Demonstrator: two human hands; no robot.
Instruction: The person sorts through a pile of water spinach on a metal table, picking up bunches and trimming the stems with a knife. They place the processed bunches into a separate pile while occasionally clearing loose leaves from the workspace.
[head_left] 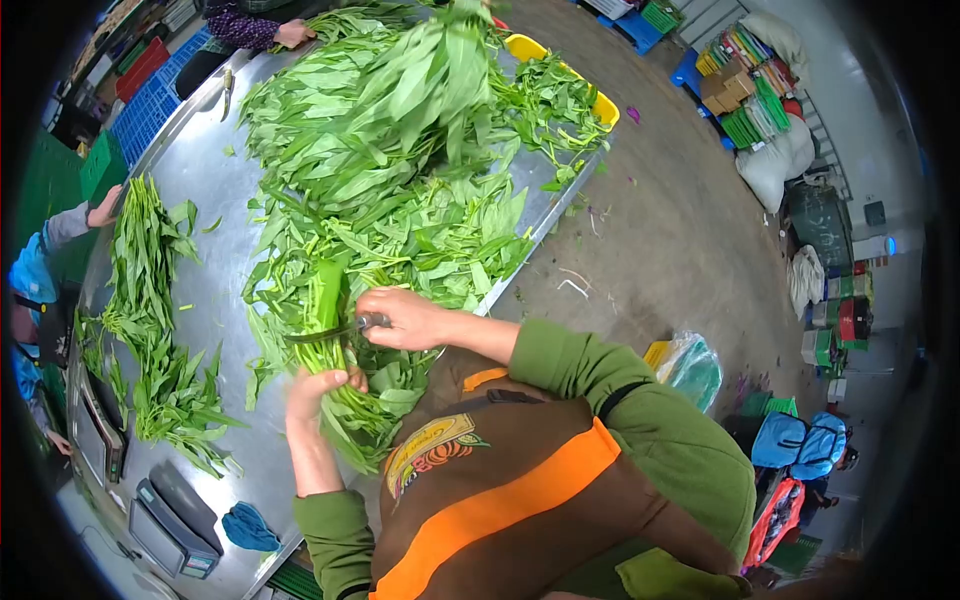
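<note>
L hand [320,388], low centre, fingers wrapped tight round stem end of greens bunch [335,425]. R hand [405,318] just above, fisted on knife [325,332], blade across stems. Leaves long, bright green. Steel table [215,200]; big loose pile [400,130] upper centre. Concrete floor [680,230], crates [745,90] upper right.

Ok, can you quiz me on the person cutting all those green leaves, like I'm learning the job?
1. True or false: the right hand holds a knife.
2. What does the left hand have in its grip? A) a bunch of leafy greens B) a carrot C) a cup
3. Fill in: the big heap of greens lies on a shiny ____ table.
Key: 1 true; 2 A; 3 metal.
</note>
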